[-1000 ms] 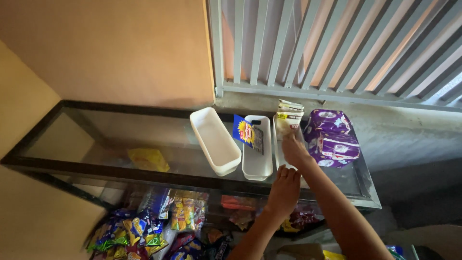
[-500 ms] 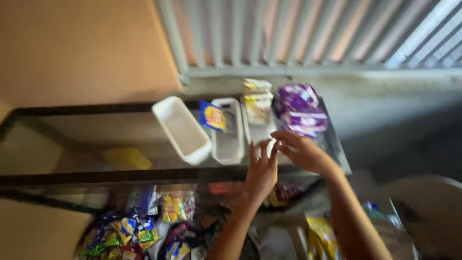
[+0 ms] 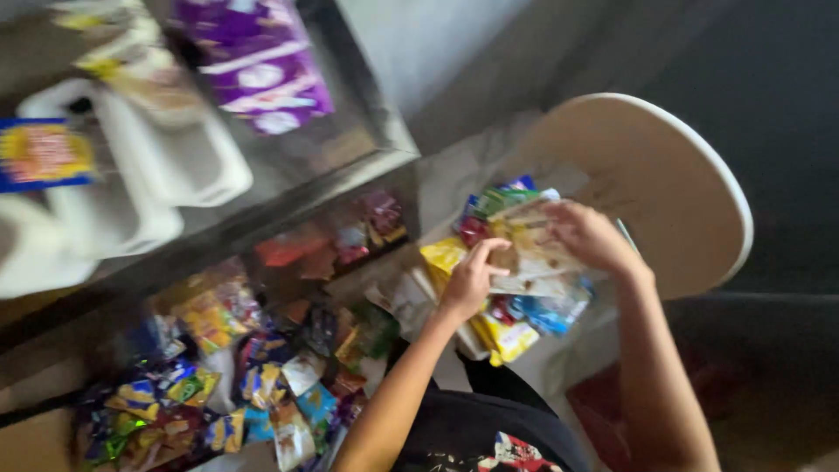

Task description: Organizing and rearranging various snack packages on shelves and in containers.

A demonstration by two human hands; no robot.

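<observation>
Both hands grip one tan snack packet [image 3: 529, 249] — left hand [image 3: 472, 281] pinching its near edge, right hand [image 3: 590, 236] clasping its far-right side — above the loose packet heap [image 3: 507, 323]. Risk: neighbouring packets dragged off the heap.

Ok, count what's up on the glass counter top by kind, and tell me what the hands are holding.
White plastic trays: 3
Purple packs: 1
Blue and yellow packets: 1
Pale snack packs in the far tray: too blurred to count
Total countable: 5
Left hand and right hand together hold one tan snack packet over a pile of packets.
</observation>
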